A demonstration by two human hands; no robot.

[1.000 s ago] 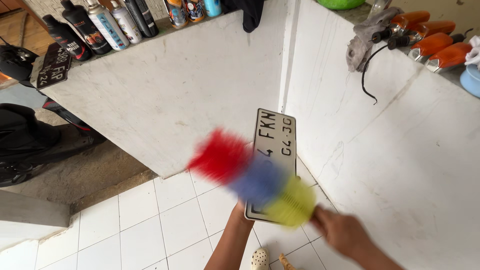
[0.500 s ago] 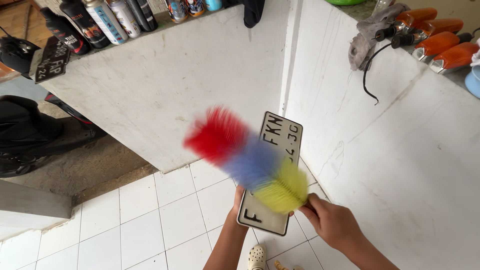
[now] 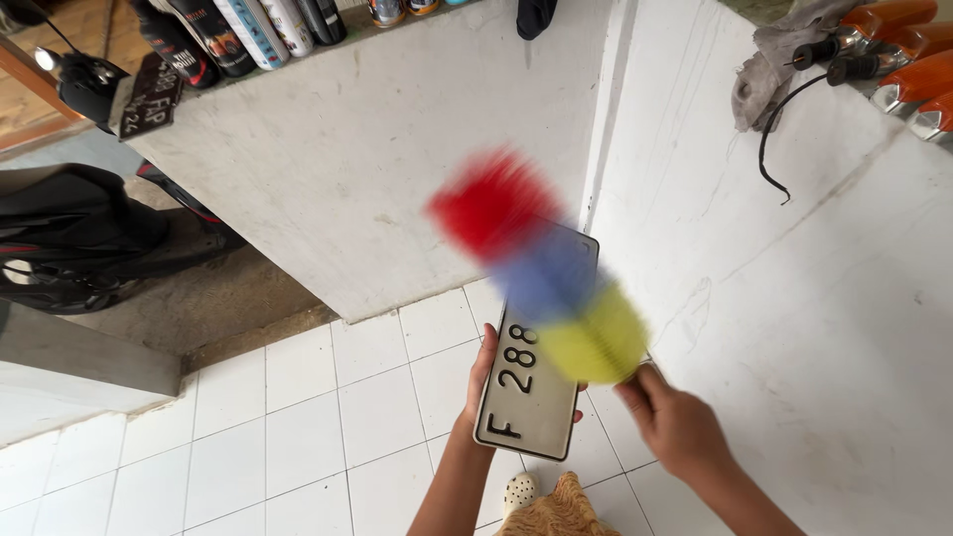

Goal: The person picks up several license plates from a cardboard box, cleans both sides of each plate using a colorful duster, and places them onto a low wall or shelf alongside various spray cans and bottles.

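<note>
My left hand (image 3: 483, 369) holds a white vehicle number plate (image 3: 528, 397) from behind, upright over the tiled floor. My right hand (image 3: 675, 427) grips the handle of a fluffy duster (image 3: 541, 268) with a red tip, blue middle and yellow base. The duster lies across the upper half of the plate and is motion-blurred. The plate's top part is hidden behind the duster.
Two white low walls (image 3: 397, 159) meet in a corner ahead. Spray cans (image 3: 268, 25) stand along the left wall's top, orange lamps (image 3: 913, 79) and a grey rag (image 3: 769, 69) on the right one. A black motorbike (image 3: 69, 238) is at left. An orange cat (image 3: 561, 511) sits by my feet.
The duster has swept up and to the right across the plate. The plate's lower half, covered before, now shows. The view has shifted, and the cat has come into view below.
</note>
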